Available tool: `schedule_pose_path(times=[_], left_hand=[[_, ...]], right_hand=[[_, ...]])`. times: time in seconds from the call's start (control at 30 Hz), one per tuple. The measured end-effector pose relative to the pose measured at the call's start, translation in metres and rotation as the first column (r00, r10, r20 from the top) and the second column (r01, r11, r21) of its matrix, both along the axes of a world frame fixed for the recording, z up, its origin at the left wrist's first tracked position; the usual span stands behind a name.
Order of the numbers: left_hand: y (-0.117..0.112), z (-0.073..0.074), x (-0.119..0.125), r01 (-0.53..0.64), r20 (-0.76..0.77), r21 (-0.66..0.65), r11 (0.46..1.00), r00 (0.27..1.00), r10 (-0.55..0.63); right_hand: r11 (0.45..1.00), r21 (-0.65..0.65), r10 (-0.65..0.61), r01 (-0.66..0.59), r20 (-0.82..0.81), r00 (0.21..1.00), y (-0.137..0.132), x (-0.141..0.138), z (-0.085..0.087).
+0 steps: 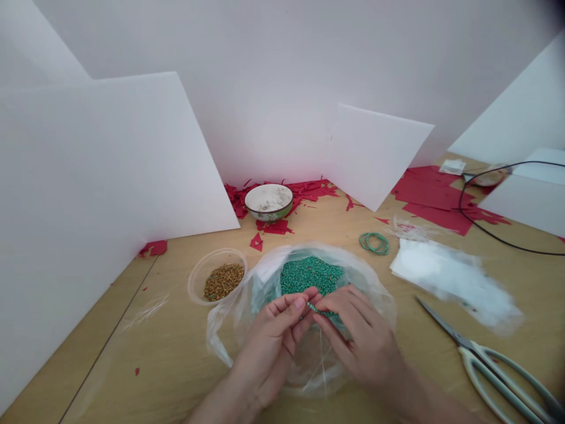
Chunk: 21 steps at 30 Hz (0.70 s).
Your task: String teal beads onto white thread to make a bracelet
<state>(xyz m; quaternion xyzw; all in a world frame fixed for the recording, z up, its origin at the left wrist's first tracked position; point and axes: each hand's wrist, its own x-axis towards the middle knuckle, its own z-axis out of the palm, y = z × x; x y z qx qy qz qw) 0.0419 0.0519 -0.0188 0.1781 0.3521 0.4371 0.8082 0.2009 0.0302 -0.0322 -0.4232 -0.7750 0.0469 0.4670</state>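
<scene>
On the bench [176,365], a plastic tub [193,282] is holding gold beads [224,281]. Toward the far edge, a bowl [270,216] is standing. The left hand [276,330] is pinching a green bead strand [313,307] above an open bag [379,288] of green beads [312,274]; the right hand [364,330] is pinching it too. Green loops [378,252], then scissors [465,341], are lying rightward.

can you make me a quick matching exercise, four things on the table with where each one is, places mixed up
Things
1. scissors
2. gold-coloured beads
3. uncoiled bead strand
4. patterned bowl

Places
A. between the fingers of the left hand and the right hand
B. on the bare table, right of both hands
C. among red paper scraps
D. in the round clear tub

Pairs: 1-B, 2-D, 3-A, 4-C
</scene>
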Motion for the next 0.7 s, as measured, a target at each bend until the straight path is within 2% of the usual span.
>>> schedule_pose_path(times=[0.7], left_hand=[[-0.0006, -0.0007, -0.0001, 0.008, -0.001, 0.008, 1.0, 1.0, -0.008]], right_hand=[[1.0, 0.014, -0.009, 0.008, 0.031, 0.999, -0.0006, -0.0004, 0.0001]])
